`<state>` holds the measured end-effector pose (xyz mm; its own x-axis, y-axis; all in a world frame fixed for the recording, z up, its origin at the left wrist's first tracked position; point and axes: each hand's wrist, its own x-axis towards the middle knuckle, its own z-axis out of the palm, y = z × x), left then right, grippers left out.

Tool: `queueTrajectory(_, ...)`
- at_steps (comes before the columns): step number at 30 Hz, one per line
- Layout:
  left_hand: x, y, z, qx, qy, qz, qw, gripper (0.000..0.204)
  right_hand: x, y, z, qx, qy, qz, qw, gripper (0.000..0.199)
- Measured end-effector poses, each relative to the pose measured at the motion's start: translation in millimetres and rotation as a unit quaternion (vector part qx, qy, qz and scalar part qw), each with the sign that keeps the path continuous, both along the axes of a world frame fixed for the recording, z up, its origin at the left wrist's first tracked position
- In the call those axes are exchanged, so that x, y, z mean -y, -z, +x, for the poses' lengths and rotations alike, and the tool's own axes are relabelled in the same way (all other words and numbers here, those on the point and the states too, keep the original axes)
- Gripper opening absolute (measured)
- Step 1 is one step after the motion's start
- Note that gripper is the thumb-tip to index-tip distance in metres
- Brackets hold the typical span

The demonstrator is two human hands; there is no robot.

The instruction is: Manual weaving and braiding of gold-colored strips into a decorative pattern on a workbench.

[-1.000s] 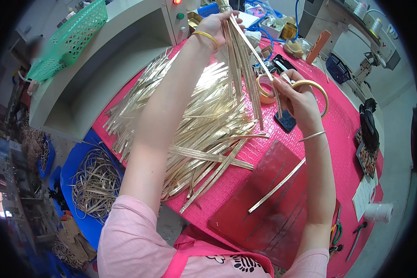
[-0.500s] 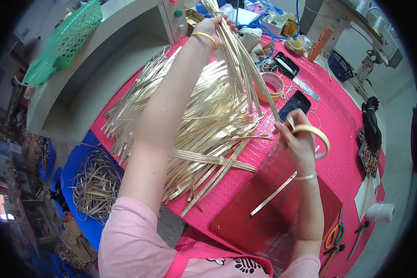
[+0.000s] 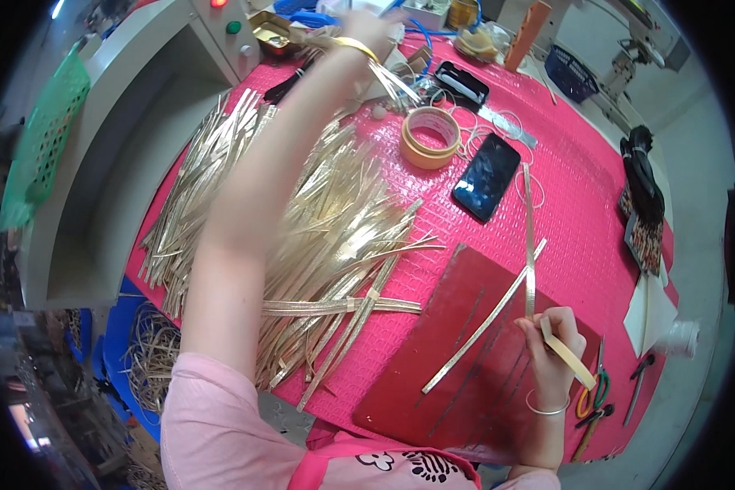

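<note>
In the head view the right hand [image 3: 551, 347] pinches the lower end of a thin, flat gold strip [image 3: 530, 237], light, springy and best held near an end, over the dark red mat [image 3: 433, 384], while the left hand [image 3: 367, 28] clutches a bundle of similar strips [image 3: 396, 82] far across the pink table [image 3: 580, 229].

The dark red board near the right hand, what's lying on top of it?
On the dark red board lies one long gold strip, set diagonally. The right hand rests at its edge, holding a tape roll and another strip. The hand hides the board beneath it.
</note>
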<state>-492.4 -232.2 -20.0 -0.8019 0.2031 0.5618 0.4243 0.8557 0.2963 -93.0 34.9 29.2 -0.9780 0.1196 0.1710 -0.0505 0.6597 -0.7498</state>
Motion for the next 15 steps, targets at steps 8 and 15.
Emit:
queueTrajectory(8, -183, 19, 216, 0.347, 0.110, -0.108, 0.925, 0.043, 22, 10, 18, -0.018, -0.243, 0.137, 0.960, 0.012)
queueTrajectory(15, -150, 0, 249, 0.623, 0.311, 0.346, 0.629, 0.025, -65, 42, -42, -0.030, 0.072, 0.036, 0.996, 0.028)
